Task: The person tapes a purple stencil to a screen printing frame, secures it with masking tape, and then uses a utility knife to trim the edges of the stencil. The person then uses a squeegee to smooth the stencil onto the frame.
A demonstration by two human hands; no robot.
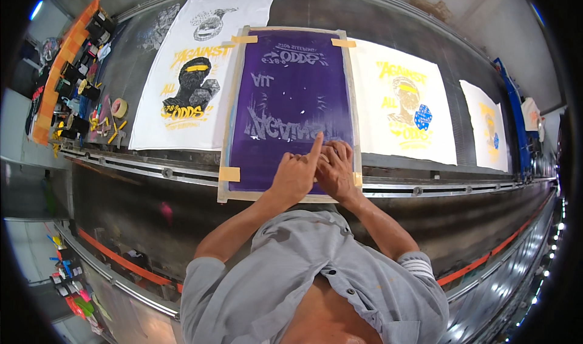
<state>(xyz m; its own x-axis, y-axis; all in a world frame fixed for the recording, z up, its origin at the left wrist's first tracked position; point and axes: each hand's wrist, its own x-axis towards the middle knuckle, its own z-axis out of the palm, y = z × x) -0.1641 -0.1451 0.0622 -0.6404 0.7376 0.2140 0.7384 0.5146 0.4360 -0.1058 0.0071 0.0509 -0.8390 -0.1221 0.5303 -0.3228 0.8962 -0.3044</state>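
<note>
A purple printing screen (261,162) in a pale frame lies before me, with mirrored lettering and small white specks on its mesh. Over its lower right part my left hand (296,175) and my right hand (336,171) come together. The left index finger stretches away from me, while its other fingers curl in. My right fingers are bent closely against the left hand. Whatever they pinch, if anything, is hidden or too small to make out. Tan tape (229,174) covers the frame's near left corner.
A white printed cloth (152,125) lies left of the screen; another printed cloth (437,143) lies right, with a smaller one (486,156) beyond. A metal rail (146,171) runs along the table's near edge. Ink pots (76,125) and a tape roll (119,108) sit far left.
</note>
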